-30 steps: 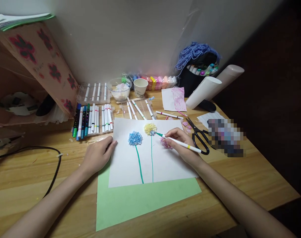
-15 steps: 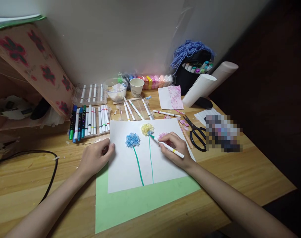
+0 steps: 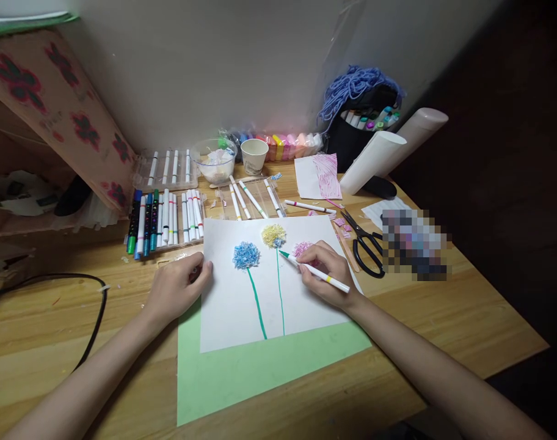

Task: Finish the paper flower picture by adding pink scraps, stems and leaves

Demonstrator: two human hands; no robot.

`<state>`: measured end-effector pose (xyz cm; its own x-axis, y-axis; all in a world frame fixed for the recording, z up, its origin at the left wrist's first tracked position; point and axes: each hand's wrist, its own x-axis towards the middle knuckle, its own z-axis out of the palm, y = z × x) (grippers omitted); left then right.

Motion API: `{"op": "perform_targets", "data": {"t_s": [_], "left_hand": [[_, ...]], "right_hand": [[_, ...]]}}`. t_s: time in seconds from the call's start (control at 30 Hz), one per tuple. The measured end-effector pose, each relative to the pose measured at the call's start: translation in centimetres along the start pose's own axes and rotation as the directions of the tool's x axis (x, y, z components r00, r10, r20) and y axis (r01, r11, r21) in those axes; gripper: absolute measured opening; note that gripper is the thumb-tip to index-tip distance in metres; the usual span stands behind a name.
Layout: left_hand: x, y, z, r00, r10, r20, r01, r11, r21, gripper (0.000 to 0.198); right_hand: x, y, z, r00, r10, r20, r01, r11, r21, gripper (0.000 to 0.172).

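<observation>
Right hand (image 3: 332, 267): fingers clamped on a white marker (image 3: 322, 274), green tip just beside the thin stem (image 3: 280, 293) below the yellow flower (image 3: 273, 234). Left hand (image 3: 178, 282): at the white paper's (image 3: 232, 305) left edge, fingers curled; can't tell if they pinch it. Paper lies partly over a green sheet (image 3: 242, 391). Scissors (image 3: 361, 233) to the right, near the paper.

Right hand (image 3: 327, 273) grips a green-tipped marker (image 3: 322, 274) beside the thin green stem of a yellow paper-shred flower (image 3: 273, 234) on white paper (image 3: 232, 305); left hand (image 3: 180, 286) rests at the sheet's left edge, black-handled scissors (image 3: 363, 242) lying right.
</observation>
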<state>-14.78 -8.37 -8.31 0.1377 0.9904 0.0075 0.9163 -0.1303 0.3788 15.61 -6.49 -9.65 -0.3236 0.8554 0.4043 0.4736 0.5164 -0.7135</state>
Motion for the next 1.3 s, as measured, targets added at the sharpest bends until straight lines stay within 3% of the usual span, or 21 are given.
{"op": "perform_targets", "data": {"t_s": [0.17, 1.3], "left_hand": [[-0.04, 0.08, -0.02, 1.000, 0.001, -0.007, -0.001, 1.000, -0.002, 0.035], [0.12, -0.13, 0.23, 1.000, 0.018, -0.024, -0.018, 1.000, 0.004, 0.034]], "right_hand": [[0.18, -0.26, 0.11, 0.996, -0.045, 0.071, 0.048, 0.998, -0.039, 0.009], [0.42, -0.39, 0.06, 0.996, 0.044, 0.074, -0.045, 0.999, 0.000, 0.012]]}}
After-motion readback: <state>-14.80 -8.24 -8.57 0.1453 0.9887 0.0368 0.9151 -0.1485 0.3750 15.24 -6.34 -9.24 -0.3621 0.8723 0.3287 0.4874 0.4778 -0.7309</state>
